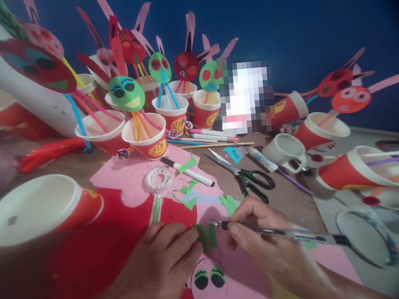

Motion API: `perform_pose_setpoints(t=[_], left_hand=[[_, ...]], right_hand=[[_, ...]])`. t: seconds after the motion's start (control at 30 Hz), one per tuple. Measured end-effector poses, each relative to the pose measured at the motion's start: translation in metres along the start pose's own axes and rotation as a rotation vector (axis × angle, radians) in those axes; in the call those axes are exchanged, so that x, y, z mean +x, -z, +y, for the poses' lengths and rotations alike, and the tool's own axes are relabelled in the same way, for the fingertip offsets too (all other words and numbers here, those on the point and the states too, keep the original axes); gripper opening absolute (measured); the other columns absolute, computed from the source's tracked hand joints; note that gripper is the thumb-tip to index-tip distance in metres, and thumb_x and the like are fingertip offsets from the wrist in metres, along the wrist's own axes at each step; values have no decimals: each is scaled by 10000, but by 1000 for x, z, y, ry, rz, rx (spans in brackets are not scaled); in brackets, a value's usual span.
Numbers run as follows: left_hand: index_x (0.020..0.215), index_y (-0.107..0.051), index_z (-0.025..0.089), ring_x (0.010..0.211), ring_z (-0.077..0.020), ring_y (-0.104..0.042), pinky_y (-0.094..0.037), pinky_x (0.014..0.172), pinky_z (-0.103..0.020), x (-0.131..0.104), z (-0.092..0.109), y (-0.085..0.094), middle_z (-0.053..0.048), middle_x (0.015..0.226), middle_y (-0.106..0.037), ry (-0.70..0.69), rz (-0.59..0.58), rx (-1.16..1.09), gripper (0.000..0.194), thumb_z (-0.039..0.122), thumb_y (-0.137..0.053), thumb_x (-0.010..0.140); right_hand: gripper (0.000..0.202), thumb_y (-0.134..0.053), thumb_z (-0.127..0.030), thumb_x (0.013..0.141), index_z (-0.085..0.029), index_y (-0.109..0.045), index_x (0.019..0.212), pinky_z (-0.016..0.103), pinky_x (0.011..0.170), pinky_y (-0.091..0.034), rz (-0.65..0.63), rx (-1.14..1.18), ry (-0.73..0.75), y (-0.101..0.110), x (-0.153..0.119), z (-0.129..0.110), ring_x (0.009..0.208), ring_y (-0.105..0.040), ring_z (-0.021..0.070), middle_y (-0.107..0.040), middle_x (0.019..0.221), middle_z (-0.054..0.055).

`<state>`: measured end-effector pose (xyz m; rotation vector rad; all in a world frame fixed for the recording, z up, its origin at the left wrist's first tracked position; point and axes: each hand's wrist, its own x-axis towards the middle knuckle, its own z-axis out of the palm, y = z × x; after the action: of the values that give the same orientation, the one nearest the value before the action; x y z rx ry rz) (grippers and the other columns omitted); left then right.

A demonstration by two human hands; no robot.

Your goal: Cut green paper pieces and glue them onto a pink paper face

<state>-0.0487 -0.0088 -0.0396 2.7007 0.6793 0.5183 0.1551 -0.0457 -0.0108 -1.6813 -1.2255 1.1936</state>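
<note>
My right hand [262,232] grips a black pen [319,237], its tip pointing left at a small green paper piece [212,237]. Beside that piece, the closed fingertips of my left hand [166,250] hold a second green strip [202,236] at its edge; part of the strip is hidden. Just below both hands lies a pink paper face [210,297] with black eyes and green eyelids. Pink paper is under the work, and a red sheet [110,213] is under my left hand. Green scraps [228,203] lie ahead of the fingers.
Black-handled scissors [243,171], a marker [189,171] and a tape roll [158,177] lie ahead. A white mug [285,151] stands to the right. Red paper cups [145,135] with paper-faced straw figures line the back. A large cup [44,207] lies left; a tape ring [391,249] is right.
</note>
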Motion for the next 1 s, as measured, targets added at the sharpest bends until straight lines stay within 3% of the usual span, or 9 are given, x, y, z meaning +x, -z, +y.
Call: perform_pose_setpoints(t=[0.3,0.57,0.77,1.0], left_hand=[[1042,-605,203,921,-194,-484,-322,841,-351,2,3,1,-5,1070,-631,37,-9,5,282,323,-404,884],[1054,-612,183,922,-208,-493,-324,850,-375,0,1,-2,-20,1075,-638,37,8,8,297,235,-363,899],[1058,-611,187,939,-216,-501,-342,848,-389,-1,0,-2,-23,1118,-624,34,-23,34,290,223,-372,897],[1069,-604,188,956,-214,-501,-340,848,-389,-2,0,-2,-14,1132,-621,39,-28,50,306,232,-347,908]], right_hand=[[216,-546,-369,805,-202,-471,690,190,409,-360,-67,-121,1,-15,4,24,458,-490,99,-559,525,-37],[194,-548,-330,767,-210,-466,637,177,342,-322,-40,-107,21,-18,7,14,377,-466,88,-547,449,-37],[191,-535,-332,769,-204,-496,633,195,383,-389,5,-233,98,-20,6,18,409,-533,117,-572,462,-11],[248,-531,-380,770,-207,-478,601,190,390,-402,41,-255,79,-24,5,12,401,-535,114,-592,469,-3]])
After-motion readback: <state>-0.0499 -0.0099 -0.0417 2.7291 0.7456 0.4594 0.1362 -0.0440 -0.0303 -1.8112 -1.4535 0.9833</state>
